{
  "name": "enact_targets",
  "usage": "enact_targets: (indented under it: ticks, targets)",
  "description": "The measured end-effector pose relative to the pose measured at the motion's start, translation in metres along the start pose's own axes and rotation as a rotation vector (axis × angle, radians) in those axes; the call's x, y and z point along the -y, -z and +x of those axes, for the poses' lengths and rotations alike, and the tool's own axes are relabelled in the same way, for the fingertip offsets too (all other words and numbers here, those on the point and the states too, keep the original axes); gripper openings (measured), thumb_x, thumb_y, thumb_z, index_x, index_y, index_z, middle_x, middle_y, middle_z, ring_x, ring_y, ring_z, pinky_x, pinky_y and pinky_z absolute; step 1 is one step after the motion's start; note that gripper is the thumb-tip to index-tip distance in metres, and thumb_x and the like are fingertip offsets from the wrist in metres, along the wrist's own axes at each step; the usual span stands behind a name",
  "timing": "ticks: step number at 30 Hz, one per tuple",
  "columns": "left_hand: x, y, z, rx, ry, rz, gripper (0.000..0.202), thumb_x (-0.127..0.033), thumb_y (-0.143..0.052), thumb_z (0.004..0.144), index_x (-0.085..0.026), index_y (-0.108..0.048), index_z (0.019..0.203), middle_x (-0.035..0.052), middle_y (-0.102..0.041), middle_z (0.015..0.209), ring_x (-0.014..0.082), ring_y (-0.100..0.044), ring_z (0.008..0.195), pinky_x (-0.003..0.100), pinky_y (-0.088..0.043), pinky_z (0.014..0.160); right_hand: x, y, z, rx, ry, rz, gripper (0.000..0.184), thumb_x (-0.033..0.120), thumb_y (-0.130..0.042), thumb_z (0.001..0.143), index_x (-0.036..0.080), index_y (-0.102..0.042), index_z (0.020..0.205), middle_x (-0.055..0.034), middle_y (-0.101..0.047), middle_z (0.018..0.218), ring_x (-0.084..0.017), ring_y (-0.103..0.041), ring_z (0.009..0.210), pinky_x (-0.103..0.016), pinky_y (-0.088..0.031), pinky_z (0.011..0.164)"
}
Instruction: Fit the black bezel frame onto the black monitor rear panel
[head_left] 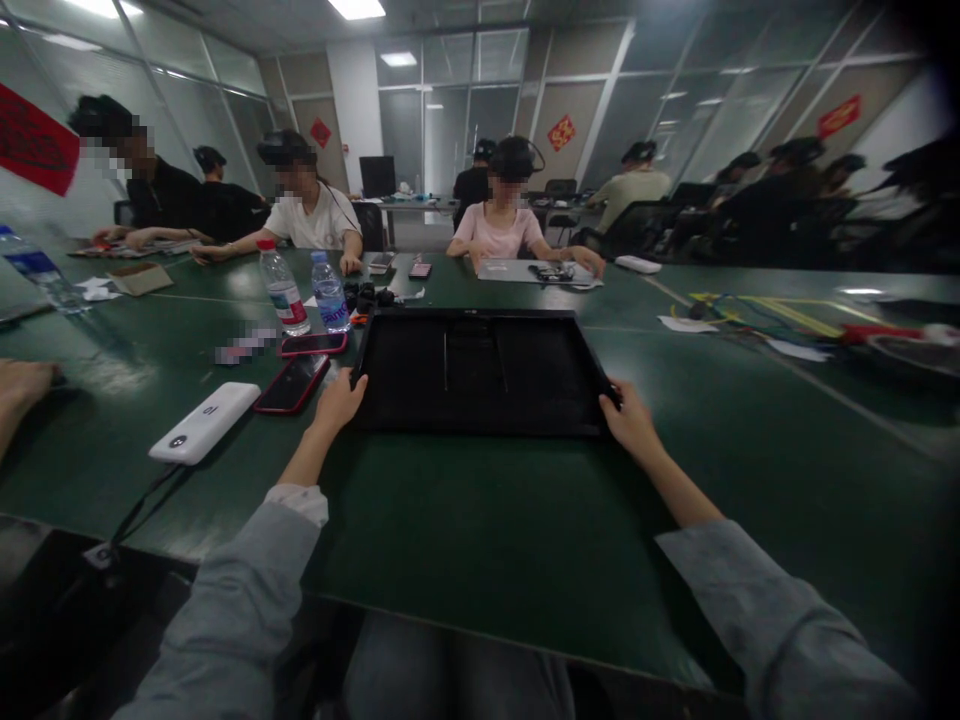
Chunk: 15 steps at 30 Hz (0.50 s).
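Observation:
A shallow, black rectangular panel with a raised rim [405,375], much like a monitor casing, lies in front of me on the green table [495,520]. Two thin, pale upright lines and a darker block show near its middle. My left hand [341,400] grips its left edge, thumb on top of the rim. On the opposite side my right hand [628,418] holds the right edge in the same way. The fingers under the panel are mostly hidden. Close to my left hand lies a phone in a red case [292,385].
A white power bank [206,422] with a cable, a second phone [313,344] and two water bottles [283,290] [330,292] stand to the left. Another person's hand [26,390] rests at the left edge. Coloured cables [739,315] lie at right. Several people sit across.

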<state>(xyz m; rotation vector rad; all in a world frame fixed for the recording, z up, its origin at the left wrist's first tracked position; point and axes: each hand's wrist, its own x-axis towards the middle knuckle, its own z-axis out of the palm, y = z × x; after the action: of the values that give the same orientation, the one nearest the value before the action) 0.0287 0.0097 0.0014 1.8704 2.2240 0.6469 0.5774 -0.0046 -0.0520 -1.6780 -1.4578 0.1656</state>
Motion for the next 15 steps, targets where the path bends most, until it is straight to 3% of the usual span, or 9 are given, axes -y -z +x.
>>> enact_targets:
  ticks: [15]
  targets:
    - [0.0009, -0.0001, 0.0011, 0.010, -0.003, 0.007, 0.054, -0.051, -0.040, 0.101, -0.013, -0.053, 0.138, 0.0237, -0.068, 0.128, 0.0364, -0.067, 0.116, 0.045, -0.050, 0.097, 0.0072, 0.0026, -0.0025, -0.023, 0.056, 0.005, 0.048, 0.045, -0.055, 0.084, 0.022, -0.059, 0.126, -0.0145, -0.069, 0.118, -0.032, -0.066, 0.112, -0.054, -0.052, 0.102]
